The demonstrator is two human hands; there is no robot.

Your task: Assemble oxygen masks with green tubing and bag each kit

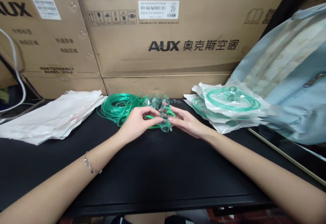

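Observation:
A clear plastic breathing mask (165, 126) with a green elastic strap (169, 111) is held upright between my two hands, above the black table. My left hand (144, 118) is closed, its thumb and fingers gripping the mask's left side. On the other side, my right hand (187, 121) pinches the mask between thumb and fingers. Just behind my left hand lie more clear masks (153, 101), partly hidden by my fingers. Coiled green tubing (119, 107) rests beside them on the left, with green straps over it.
White flat packets (56, 115) are stacked at the left. Sealed clear-and-white bags (231, 100) of green tubing are piled at the right, beside a light blue bag (287, 78). Large cardboard boxes (163, 61) stand along the back of the black table (152, 173). A white cable (19, 78) hangs far left.

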